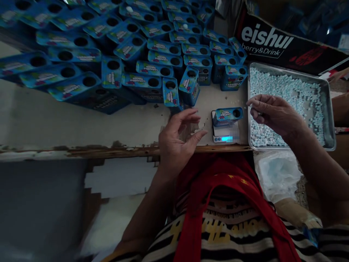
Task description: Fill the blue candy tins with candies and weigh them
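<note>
A small blue tin (228, 115) with a round hole in its top stands on a small digital scale (225, 131) with a lit blue display. My left hand (177, 140) is just left of the scale, thumb and fingers apart, apparently holding nothing. Over the left side of a metal tray (333, 120) is my right hand (278, 112), its fingers curled in a pinch around what look like a few small pale candies. Many pale blue and white candies (280, 85) fill the tray, thinner toward its right. My right hand is close to the tin but apart from it.
Rows of similar blue tins (163, 58) crowd the back and left of the worn table (133, 125). A black printed carton (275, 42) stands behind the tray. Below the tray hangs a clear plastic bag (278, 174). Part of another person's hand (339, 75) shows at the right edge.
</note>
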Available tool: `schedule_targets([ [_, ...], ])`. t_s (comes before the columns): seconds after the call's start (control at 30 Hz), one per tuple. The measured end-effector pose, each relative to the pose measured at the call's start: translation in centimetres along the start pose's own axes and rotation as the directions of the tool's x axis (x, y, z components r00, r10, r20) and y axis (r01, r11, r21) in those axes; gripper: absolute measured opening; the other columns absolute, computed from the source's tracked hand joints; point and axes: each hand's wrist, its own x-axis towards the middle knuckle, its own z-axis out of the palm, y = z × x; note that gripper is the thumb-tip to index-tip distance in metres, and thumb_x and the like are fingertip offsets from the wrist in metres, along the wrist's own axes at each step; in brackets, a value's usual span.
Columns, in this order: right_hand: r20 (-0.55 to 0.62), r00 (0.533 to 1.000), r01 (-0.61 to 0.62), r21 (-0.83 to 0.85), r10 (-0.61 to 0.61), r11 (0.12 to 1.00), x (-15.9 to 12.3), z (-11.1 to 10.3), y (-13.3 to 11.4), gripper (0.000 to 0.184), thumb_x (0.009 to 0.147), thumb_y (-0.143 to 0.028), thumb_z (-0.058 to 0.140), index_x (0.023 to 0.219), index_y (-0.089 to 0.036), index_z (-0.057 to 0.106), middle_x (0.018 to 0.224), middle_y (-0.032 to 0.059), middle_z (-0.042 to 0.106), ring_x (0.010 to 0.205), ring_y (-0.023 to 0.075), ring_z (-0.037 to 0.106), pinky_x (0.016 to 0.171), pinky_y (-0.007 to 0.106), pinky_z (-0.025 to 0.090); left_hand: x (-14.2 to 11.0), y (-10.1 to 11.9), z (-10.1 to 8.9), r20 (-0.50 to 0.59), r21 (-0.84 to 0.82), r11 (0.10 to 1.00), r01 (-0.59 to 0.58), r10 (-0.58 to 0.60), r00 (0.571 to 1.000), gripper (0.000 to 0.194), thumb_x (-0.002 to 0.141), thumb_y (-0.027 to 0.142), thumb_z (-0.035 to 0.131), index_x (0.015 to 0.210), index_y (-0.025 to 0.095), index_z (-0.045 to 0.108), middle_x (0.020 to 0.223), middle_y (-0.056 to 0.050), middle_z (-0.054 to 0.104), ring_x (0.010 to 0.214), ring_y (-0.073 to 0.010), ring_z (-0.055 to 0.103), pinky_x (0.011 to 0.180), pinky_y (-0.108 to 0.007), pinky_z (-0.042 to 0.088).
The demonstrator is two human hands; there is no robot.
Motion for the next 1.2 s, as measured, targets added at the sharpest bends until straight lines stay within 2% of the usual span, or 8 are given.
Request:
schedule_targets([
  [0.23, 0.014, 0.999, 0.036, -0.041, -0.036, 0.998, -0.1, 0.2, -0.2, 0.035, 0.090, -0.046, 0.097, 0.099, -0.018, 0.078, 0.070, -0.0021, 0.067, 0.056, 0.0086, 0.051, 0.051, 0.023, 0.039, 1.3, -0.1, 2.1, -0.037, 0.023, 0.991, -0.128, 0.129, 0.991, 0.065, 0.097, 0.047, 0.090, 0.154, 0.034, 0.062, 0.141, -0.008, 0.076, 0.134, -0.0275, 0.075, 0.118, -0.050, 0.064],
  [0.63, 0.018, 0.996, 0.087, -0.140, -0.085, 0.986, 1.0, 1.5, 0.8, 0.040, 0.089, -0.055, 0.091, 0.097, -0.017, 0.082, 0.062, -0.0043, 0.056, 0.058, 0.0092, 0.043, 0.053, 0.025, 0.027, 2.0, 0.1, 3.4, 0.078, 0.148, 0.985, -0.087, 0.076, 0.994, 0.070, 0.096, 0.043, 0.091, 0.156, 0.029, 0.058, 0.144, -0.010, 0.073, 0.135, -0.0293, 0.072, 0.119, -0.046, 0.060],
  [0.73, -0.069, 0.993, 0.092, -0.004, -0.092, 0.996, 1.4, 0.2, 0.7, 0.037, 0.083, -0.049, 0.093, 0.098, -0.017, 0.083, 0.068, -0.0024, 0.061, 0.059, 0.0091, 0.044, 0.053, 0.025, 0.029, 4.1, 0.8, 4.9, 0.224, 0.309, 0.929, -0.203, 0.137, 0.965, 0.075, 0.090, 0.042, 0.096, 0.155, 0.026, 0.061, 0.149, -0.013, 0.071, 0.142, -0.0345, 0.067, 0.124, -0.050, 0.056],
  [0.83, -0.186, 0.976, 0.121, 0.042, -0.112, 0.992, 3.6, -1.9, 1.2, 0.032, 0.078, -0.044, 0.092, 0.095, -0.019, 0.081, 0.076, -0.0007, 0.066, 0.061, 0.0093, 0.043, 0.054, 0.026, 0.031, 5.7, 2.1, 6.8, 0.488, 0.417, 0.846, -0.333, 0.101, 0.867, 0.057, 0.094, 0.030, 0.091, 0.146, 0.021, 0.069, 0.137, -0.013, 0.077, 0.134, -0.0357, 0.072, 0.116, -0.051, 0.061],
  [0.9, -0.225, 0.960, 0.166, -0.025, -0.167, 0.986, 5.9, -3.2, 1.6, 0.028, 0.082, -0.044, 0.091, 0.094, -0.022, 0.079, 0.074, -0.0024, 0.063, 0.063, 0.0104, 0.041, 0.056, 0.026, 0.032, 5.8, 3.0, 7.1, 0.543, 0.435, 0.816, -0.381, 0.100, 0.834, 0.044, 0.096, 0.022, 0.087, 0.137, 0.020, 0.073, 0.127, -0.012, 0.080, 0.124, -0.0340, 0.077, 0.108, -0.049, 0.065],
  [1.03, -0.261, 0.858, 0.296, -0.454, -0.443, 0.840, 9.7, -3.9, 1.9, 0.023, 0.091, -0.048, 0.088, 0.094, -0.028, 0.077, 0.069, -0.0011, 0.062, 0.067, 0.0181, 0.045, 0.062, 0.033, 0.033, 6.5, 4.7, 2.4, 0.329, 0.394, 0.812, -0.430, 0.312, 0.891, 0.047, 0.094, 0.024, 0.091, 0.136, 0.026, 0.070, 0.124, -0.009, 0.081, 0.120, -0.0296, 0.079, 0.103, -0.046, 0.068],
  [1.1, -0.233, 0.815, 0.229, -0.712, -0.531, 0.664, 10.7, -3.9, 2.2, 0.017, 0.093, -0.045, 0.084, 0.094, -0.029, 0.078, 0.071, 0.0027, 0.064, 0.065, 0.0220, 0.047, 0.065, 0.038, 0.029, 8.7, 5.4, -3.0, 0.200, 0.436, 0.780, -0.449, 0.402, 0.893, 0.049, 0.095, 0.034, 0.092, 0.138, 0.026, 0.068, 0.128, -0.009, 0.081, 0.123, -0.0282, 0.079, 0.106, -0.046, 0.068],
  [1.2, -0.071, 0.837, 0.217, -0.867, -0.543, 0.448, 11.7, -4.7, 3.3, 0.010, 0.096, -0.047, 0.079, 0.099, -0.038, 0.077, 0.086, 0.0095, 0.073, 0.066, 0.0290, 0.053, 0.068, 0.043, 0.024, 14.6, 6.0, -14.2, 0.092, 0.654, 0.677, -0.339, 0.373, 0.923, 0.055, 0.089, 0.037, 0.099, 0.133, 0.019, 0.070, 0.133, -0.006, 0.079, 0.130, -0.0280, 0.076, 0.117, -0.049, 0.063],
])
